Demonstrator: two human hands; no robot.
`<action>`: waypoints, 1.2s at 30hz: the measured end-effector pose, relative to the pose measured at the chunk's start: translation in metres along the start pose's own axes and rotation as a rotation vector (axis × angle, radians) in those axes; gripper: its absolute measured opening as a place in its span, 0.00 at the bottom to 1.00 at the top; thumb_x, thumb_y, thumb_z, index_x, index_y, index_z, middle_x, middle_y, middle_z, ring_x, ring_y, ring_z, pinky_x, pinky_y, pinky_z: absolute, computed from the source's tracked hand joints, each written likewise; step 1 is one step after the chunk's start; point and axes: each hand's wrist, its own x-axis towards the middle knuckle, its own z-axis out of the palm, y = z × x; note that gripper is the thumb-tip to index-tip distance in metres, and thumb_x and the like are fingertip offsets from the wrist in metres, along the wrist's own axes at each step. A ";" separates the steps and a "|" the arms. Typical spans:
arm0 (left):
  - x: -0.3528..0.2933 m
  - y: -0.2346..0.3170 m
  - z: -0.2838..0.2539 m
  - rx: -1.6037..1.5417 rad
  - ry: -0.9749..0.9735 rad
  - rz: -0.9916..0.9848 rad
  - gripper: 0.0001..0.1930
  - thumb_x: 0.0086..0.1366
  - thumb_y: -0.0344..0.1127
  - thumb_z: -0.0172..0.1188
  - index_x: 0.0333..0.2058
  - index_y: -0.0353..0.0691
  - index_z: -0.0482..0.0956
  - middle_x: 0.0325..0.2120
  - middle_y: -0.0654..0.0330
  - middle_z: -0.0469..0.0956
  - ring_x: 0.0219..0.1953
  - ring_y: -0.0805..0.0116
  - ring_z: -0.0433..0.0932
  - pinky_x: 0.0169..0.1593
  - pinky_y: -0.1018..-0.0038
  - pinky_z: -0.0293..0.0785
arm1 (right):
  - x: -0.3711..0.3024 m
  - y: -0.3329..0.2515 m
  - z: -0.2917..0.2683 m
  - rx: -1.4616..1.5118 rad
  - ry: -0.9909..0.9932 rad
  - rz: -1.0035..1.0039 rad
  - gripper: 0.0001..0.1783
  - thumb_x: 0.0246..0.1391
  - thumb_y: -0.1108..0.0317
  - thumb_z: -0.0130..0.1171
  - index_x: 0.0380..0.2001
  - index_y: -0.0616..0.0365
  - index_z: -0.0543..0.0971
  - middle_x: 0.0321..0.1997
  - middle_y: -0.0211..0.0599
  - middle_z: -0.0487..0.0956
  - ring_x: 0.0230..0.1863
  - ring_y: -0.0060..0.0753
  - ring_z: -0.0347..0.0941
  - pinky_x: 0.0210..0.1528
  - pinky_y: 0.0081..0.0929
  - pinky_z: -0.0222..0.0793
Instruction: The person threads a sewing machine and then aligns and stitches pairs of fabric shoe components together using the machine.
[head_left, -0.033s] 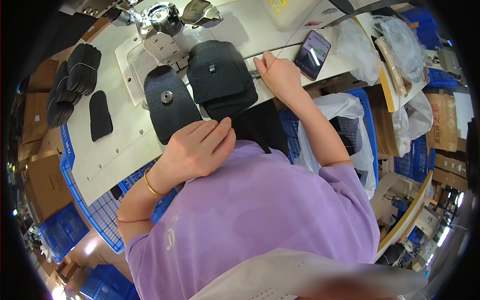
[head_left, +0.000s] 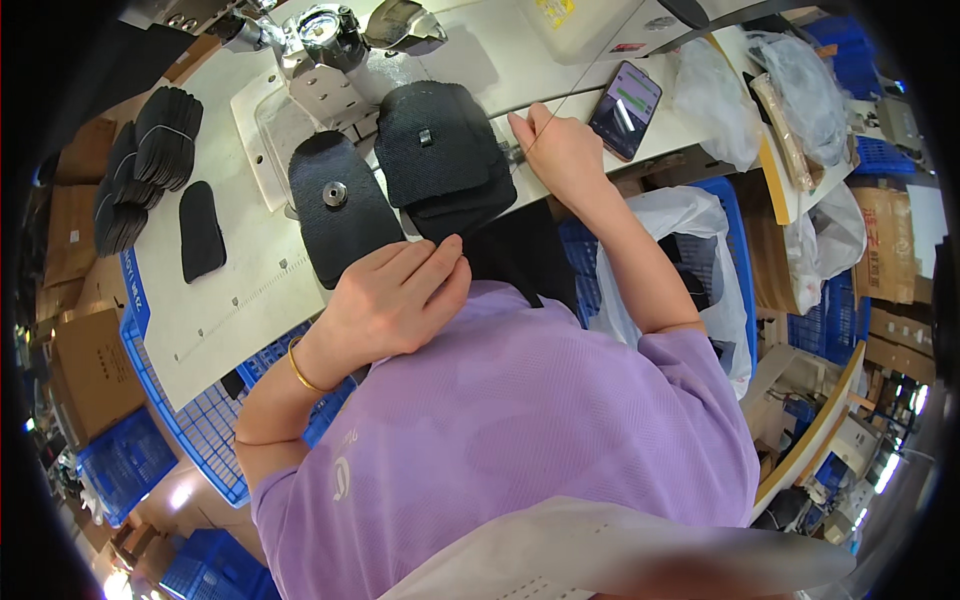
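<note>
My left hand (head_left: pixel 400 300) has its fingers bent and pressed together at the near end of a black rounded fabric piece (head_left: pixel 340 235). What its fingertips hold, if anything, is hidden. On that piece lies a small round metal bobbin-like part (head_left: pixel 335 194). Beside it sits a stack of black rounded pieces (head_left: pixel 435 140), the top one bearing a small dark metal bit (head_left: pixel 425 137). To the right of the stack, my right hand (head_left: pixel 562 150) is curled near the table edge, close to a metal knob (head_left: pixel 510 150). A thin thread (head_left: pixel 590 70) runs down to this hand; whether it is pinched is unclear.
A sewing machine's metal head (head_left: pixel 330 65) stands behind the pieces. Bundled black pieces (head_left: pixel 165 140) and a single one (head_left: pixel 202 232) lie left. A phone (head_left: pixel 626 110) rests right of my right hand. A bag-lined blue basket (head_left: pixel 735 260) stands below, another blue basket (head_left: pixel 185 420) at left.
</note>
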 end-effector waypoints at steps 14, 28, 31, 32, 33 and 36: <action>-0.010 0.000 -0.003 0.014 -0.023 -0.060 0.13 0.47 0.25 0.66 0.34 0.33 0.79 0.39 0.52 0.81 0.34 0.64 0.81 0.37 0.74 0.81 | -0.066 -0.017 -0.097 1.365 -0.635 0.388 0.13 0.64 0.66 0.56 0.48 0.60 0.79 0.27 0.20 0.75 0.30 0.08 0.68 0.30 0.11 0.63; -0.006 -0.003 -0.008 0.069 0.087 -0.048 0.10 0.45 0.26 0.64 0.30 0.34 0.79 0.36 0.53 0.81 0.29 0.69 0.78 0.34 0.78 0.78 | 0.019 -0.007 -0.039 0.272 -0.076 -0.015 0.21 0.54 0.51 0.63 0.37 0.60 0.82 0.25 0.39 0.81 0.29 0.43 0.76 0.35 0.34 0.69; -0.002 -0.006 -0.015 0.108 0.163 -0.010 0.09 0.45 0.26 0.64 0.29 0.34 0.80 0.37 0.52 0.81 0.26 0.71 0.77 0.30 0.79 0.77 | 0.034 -0.010 -0.035 0.005 0.273 -0.217 0.17 0.52 0.57 0.65 0.39 0.58 0.82 0.30 0.38 0.81 0.34 0.44 0.77 0.39 0.36 0.69; -0.002 -0.005 -0.018 0.073 0.182 -0.010 0.09 0.45 0.25 0.65 0.29 0.34 0.80 0.38 0.53 0.81 0.25 0.72 0.77 0.28 0.80 0.76 | 0.036 -0.021 -0.041 -0.149 0.573 -0.423 0.15 0.52 0.61 0.65 0.40 0.57 0.81 0.32 0.37 0.82 0.37 0.43 0.77 0.41 0.37 0.69; -0.002 -0.005 -0.021 0.038 0.203 -0.009 0.08 0.45 0.25 0.65 0.28 0.34 0.81 0.38 0.53 0.81 0.24 0.73 0.76 0.26 0.80 0.74 | 0.029 -0.031 -0.054 0.095 0.416 -0.487 0.13 0.52 0.64 0.65 0.40 0.57 0.82 0.35 0.36 0.82 0.40 0.43 0.76 0.44 0.36 0.69; 0.000 -0.005 -0.022 -0.033 0.280 0.000 0.12 0.43 0.24 0.69 0.31 0.33 0.82 0.37 0.54 0.81 0.20 0.76 0.73 0.21 0.81 0.67 | -0.004 -0.075 -0.086 1.073 -0.387 -0.583 0.10 0.58 0.70 0.60 0.43 0.59 0.83 0.36 0.33 0.82 0.41 0.34 0.76 0.45 0.30 0.70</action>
